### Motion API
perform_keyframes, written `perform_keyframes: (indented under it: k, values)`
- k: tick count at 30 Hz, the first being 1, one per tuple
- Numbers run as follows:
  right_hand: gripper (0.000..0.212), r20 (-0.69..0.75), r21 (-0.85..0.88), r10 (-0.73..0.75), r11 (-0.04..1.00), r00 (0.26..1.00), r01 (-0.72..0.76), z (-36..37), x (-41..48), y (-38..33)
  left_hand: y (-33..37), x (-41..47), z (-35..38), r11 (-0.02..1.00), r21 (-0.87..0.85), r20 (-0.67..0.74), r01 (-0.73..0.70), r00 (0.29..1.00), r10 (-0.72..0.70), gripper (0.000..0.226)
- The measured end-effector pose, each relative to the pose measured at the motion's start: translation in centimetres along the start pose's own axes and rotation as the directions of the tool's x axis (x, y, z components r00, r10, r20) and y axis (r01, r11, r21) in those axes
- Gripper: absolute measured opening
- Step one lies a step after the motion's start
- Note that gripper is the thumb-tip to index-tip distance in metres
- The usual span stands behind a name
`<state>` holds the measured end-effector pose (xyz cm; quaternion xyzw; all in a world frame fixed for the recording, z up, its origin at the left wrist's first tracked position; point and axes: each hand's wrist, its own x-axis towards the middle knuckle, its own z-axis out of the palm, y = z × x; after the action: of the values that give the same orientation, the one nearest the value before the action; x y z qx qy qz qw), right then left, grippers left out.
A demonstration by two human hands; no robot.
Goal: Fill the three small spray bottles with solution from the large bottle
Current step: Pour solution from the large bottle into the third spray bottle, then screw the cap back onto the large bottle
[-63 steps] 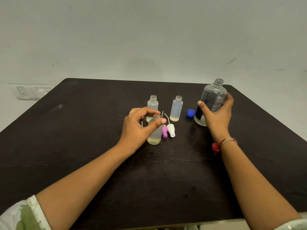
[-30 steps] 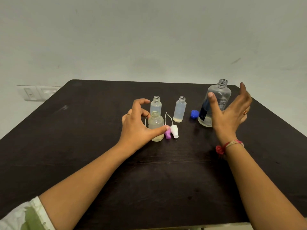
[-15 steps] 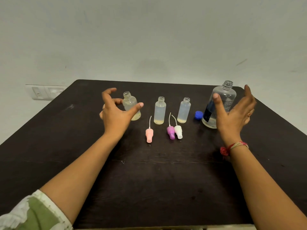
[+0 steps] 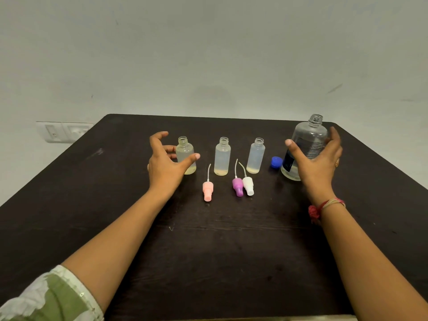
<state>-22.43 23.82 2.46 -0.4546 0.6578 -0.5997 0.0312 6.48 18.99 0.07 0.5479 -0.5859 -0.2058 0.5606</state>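
item 1, large clear plastic bottle with a dark label (image 4: 310,141): upright at the far right of the dark bench (image 4: 208,262), uncapped, mouth up, only a shallow pool of clear solution at its base. my right hand (image 4: 318,165) is spread wide round its near side, thumb to its left, fingers up its right flank. whether skin presses the plastic i cannot tell; nothing is lifted.

item 2, small round-shouldered clear bottle (image 4: 185,150): upright, leftmost of the row, a thin yellowish layer at the bottom. my left hand (image 4: 165,166) brackets it loosely, thumb across its front, index finger raised clear; no firm hold that i can see.

items 3 and 4, middle frosted cylinder bottle (image 4: 222,156) and right frosted cylinder bottle (image 4: 256,156): upright, open-necked, the same thin layer in each.

item 5, small blue screw cap (image 4: 276,162): on the bench between item 4 and item 1.

items 6 to 8, pink spray head (image 4: 207,190), purple spray head (image 4: 237,186), white spray head (image 4: 248,185): lying flat in front of the row, dip tubes pointing away from me; purple and white side by side, touching.

bearing for the pour, as i judge it: item 1 stands straight ahead of my right hand, long axis vertical, so that hand is the nearer one to take it. the row runs off to its left, so it would have to travel and tip leftward, neck over a small mouth. filling looks barely begun.
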Motion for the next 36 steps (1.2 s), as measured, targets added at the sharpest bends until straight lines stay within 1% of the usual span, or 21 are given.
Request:
perform_keyframes:
  k: [8,12,14,16,18,20,22,24,26,28,30,32,34,36]
  values:
    - [0.101,0.048,0.018,0.009,1.000,0.999,-0.010,0.4,-0.2,0.1,-0.3,0.2,-0.3,1.000,0.007,0.024,0.022,0.999,-0.022,0.084]
    - [0.102,0.059,0.020,0.007,1.000,0.998,-0.008,0.5,0.1,0.5,-0.6,0.2,-0.2,0.999,0.048,0.023,0.020,1.000,-0.021,0.086]
    - [0.101,0.082,0.044,0.027,0.999,0.996,-0.031,0.7,0.3,1.0,-0.6,0.1,-0.1,0.998,0.055,0.044,0.019,0.999,-0.022,0.091]
    - [0.099,0.081,0.088,0.064,0.994,0.995,-0.071,0.8,0.3,1.5,-0.5,0.0,-0.1,0.997,0.069,0.030,0.016,0.999,-0.019,0.094]
    - [0.095,0.049,0.134,0.079,0.987,0.996,-0.085,0.7,0.3,1.5,0.1,-0.2,-0.5,0.997,0.077,-0.034,-0.025,0.999,0.028,0.092]
    - [0.089,0.021,0.171,0.043,0.984,0.999,-0.046,0.5,0.2,1.0,0.9,-0.7,-1.0,0.992,0.077,-0.094,-0.099,0.990,0.106,0.086]
    - [0.088,0.019,0.208,-0.037,0.978,0.999,0.032,0.2,0.0,0.0,1.8,-1.4,-1.2,0.981,0.076,-0.137,-0.179,0.972,0.188,0.081]
    - [0.088,0.059,0.284,-0.135,0.952,0.989,0.113,0.1,-0.5,-1.3,3.3,-2.1,-0.9,0.968,0.034,-0.147,-0.247,0.957,0.249,0.076]
    - [0.087,0.128,0.361,-0.219,0.919,0.967,0.160,0.2,-1.6,-2.6,5.3,-2.9,-0.1,0.952,-0.065,-0.095,-0.300,0.951,0.293,0.071]
    - [0.086,0.199,0.401,-0.303,0.893,0.932,0.204,0.5,-2.9,-3.7,7.4,-3.7,1.0,0.930,-0.187,0.020,-0.315,0.946,0.324,0.073]
    - [0.092,0.271,0.439,-0.375,0.868,0.886,0.233,0.8,-4.0,-4.5,9.1,-4.1,2.3,0.922,-0.310,0.163,-0.232,0.943,0.292,0.080]
    - [0.098,0.325,0.465,-0.435,0.847,0.840,0.259,1.0,-4.9,-4.8,10.0,-4.0,3.2,0.907,-0.401,0.278,-0.129,0.926,0.255,0.081]
    - [0.095,0.372,0.470,-0.479,0.836,0.795,0.284,1.1,-5.6,-4.9,9.7,-3.9,3.8,0.890,-0.449,0.369,-0.079,0.891,0.265,0.072]
    - [0.090,0.412,0.463,-0.500,0.835,0.762,0.298,1.3,-6.0,-4.9,9.2,-4.1,4.0,0.887,-0.457,0.407,-0.061,0.872,0.270,0.053]
